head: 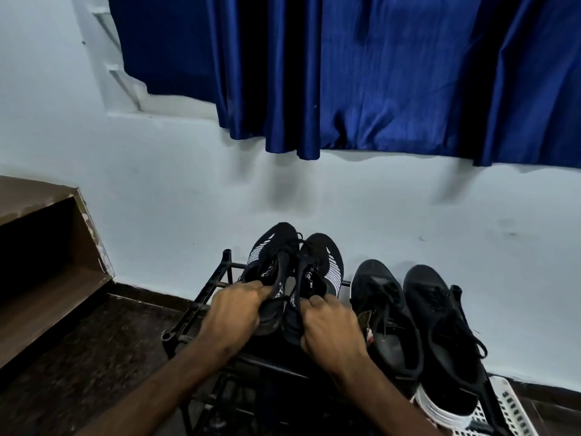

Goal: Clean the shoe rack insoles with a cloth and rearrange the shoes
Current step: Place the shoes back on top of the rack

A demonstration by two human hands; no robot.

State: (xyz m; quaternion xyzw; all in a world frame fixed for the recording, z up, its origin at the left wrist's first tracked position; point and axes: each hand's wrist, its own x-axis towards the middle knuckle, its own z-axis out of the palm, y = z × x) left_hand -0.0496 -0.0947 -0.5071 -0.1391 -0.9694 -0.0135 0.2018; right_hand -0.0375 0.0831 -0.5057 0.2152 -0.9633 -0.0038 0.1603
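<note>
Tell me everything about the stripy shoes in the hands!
The stripy shoes are a black knit-looking pair with white stripes, black laces and white lettering on the tongues. Toes point at the wall, over the left end of the black rack. The left hand grips one by its opening, the right hand the other.

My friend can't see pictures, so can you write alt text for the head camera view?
The left hand and right hand each grip a black shoe with white stripes at the top of a black shoe rack. A pair of plain black shoes sits to their right, and a blue curtain hangs above.
</note>
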